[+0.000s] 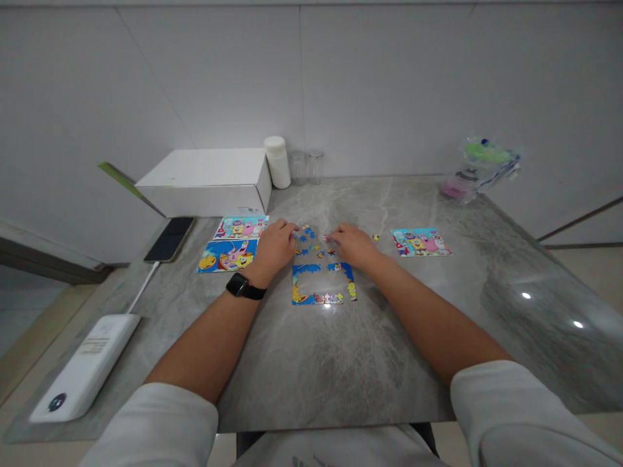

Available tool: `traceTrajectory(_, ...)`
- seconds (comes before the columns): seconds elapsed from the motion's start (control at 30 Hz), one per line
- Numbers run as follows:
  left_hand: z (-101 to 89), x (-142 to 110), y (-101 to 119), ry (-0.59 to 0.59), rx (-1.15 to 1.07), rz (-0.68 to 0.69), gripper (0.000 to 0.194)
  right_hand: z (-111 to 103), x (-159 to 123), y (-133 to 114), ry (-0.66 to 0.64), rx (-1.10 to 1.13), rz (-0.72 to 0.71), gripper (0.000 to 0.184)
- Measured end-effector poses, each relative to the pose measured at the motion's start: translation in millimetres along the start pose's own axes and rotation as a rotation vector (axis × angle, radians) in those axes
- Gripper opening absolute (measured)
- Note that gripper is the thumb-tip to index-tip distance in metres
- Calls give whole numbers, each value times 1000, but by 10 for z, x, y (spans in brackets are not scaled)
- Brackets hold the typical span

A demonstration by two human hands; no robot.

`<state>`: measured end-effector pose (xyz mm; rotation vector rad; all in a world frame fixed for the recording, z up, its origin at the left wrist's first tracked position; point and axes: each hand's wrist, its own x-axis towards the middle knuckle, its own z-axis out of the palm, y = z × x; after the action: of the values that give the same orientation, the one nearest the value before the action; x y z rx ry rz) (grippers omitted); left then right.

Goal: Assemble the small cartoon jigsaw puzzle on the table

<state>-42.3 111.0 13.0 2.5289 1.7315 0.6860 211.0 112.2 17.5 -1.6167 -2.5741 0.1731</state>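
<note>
A partly assembled jigsaw puzzle border (298, 299), mostly blue and yellow, lies on the grey table in front of me, with gaps in its top and right sides. Several loose puzzle pieces (305, 237) are scattered just beyond it. My left hand (277, 245), below a black watch, rests at their left edge with its fingers stretched toward them. From the right, my right hand (354, 244) reaches in, its fingertips on a small pinkish puzzle piece (325, 238). Another loose piece (376, 237) lies right of that hand.
Two cartoon picture cards (226, 255) lie at left, and another picture card (421, 242) at right. Behind stand a white box (204, 181), a white bottle (277, 162) and two clear glasses (315, 167). A phone (171, 239) is cabled to a white power bank (87, 366). A plastic bag (479, 168) sits back right.
</note>
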Motion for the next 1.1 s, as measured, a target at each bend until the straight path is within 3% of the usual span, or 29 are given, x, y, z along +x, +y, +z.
traceTrajectory(0.13,-27,-10,-7,4,10,-13,36,0,30,37,42,55,-45,50)
traceTrajectory(0.3,-35,-9,-18,28,13,-4,37,-129,60,464,206,46,233,46)
traceTrajectory(0.47,-25,-15,-13,19,23,9,36,-117,37,684,184,-7,327,39)
traceTrajectory(0.7,-51,-22,25,3,32,11,37,40,80,640,84,-27,237,40)
traceTrajectory(0.8,-39,-22,14,11,19,12,36,47,105,670,103,12,185,46)
traceTrajectory(0.97,-14,-23,-9,21,19,21,36,18,92,658,97,-7,154,38)
traceTrajectory(1.1,-9,-23,-8,13,11,20,35,11,75,610,75,37,31,50)
